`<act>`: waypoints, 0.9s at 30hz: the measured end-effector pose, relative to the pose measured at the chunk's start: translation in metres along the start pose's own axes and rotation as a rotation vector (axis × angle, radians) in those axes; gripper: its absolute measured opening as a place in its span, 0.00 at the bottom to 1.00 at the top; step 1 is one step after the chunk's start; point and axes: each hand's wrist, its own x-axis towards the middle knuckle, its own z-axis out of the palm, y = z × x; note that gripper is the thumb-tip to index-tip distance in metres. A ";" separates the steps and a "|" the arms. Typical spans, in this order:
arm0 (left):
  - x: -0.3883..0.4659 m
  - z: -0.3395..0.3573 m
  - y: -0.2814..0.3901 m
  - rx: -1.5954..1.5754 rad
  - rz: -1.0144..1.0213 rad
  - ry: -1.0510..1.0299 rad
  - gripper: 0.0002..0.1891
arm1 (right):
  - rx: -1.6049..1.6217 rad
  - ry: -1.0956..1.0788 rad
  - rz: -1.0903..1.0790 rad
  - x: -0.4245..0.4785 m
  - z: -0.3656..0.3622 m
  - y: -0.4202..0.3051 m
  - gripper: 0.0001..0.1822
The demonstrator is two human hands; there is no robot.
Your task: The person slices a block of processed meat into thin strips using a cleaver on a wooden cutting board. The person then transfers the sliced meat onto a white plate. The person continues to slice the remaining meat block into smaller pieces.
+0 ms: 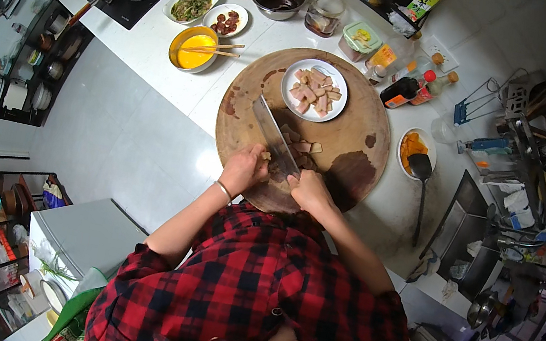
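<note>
A cleaver (pixel 274 134) lies slanted over the round wooden chopping board (pixel 251 72), its blade pointing away to the left. My right hand (pixel 310 190) is closed around its handle near the board's front edge. To the left of the blade, my left hand (pixel 246 167) has its fingers curled on a small pale piece of meat (pixel 266 156); most of that piece is hidden. Sliced meat pieces (pixel 304 147) lie loose on the board just right of the blade. Farther back on the board, a white plate (pixel 285 98) holds several cut pinkish pieces (pixel 313 90).
Left behind the board stand a bowl of beaten egg (pixel 197 49) with chopsticks (pixel 220 48) and small dishes of food. Soy sauce and other bottles (pixel 400 91) line the right back. A spatula (pixel 421 195) rests on a bowl (pixel 404 162) beside the sink (pixel 469 230).
</note>
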 end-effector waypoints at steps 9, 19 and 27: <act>-0.004 0.026 -0.007 -0.032 0.049 0.047 0.18 | 0.009 -0.034 0.133 -0.003 -0.005 0.001 0.17; -0.003 0.014 -0.011 -0.999 -0.341 0.049 0.11 | 0.020 -0.032 0.102 -0.004 -0.011 -0.005 0.17; -0.008 0.023 -0.004 -0.178 0.098 0.134 0.19 | -0.064 0.072 -0.071 -0.010 -0.012 0.000 0.21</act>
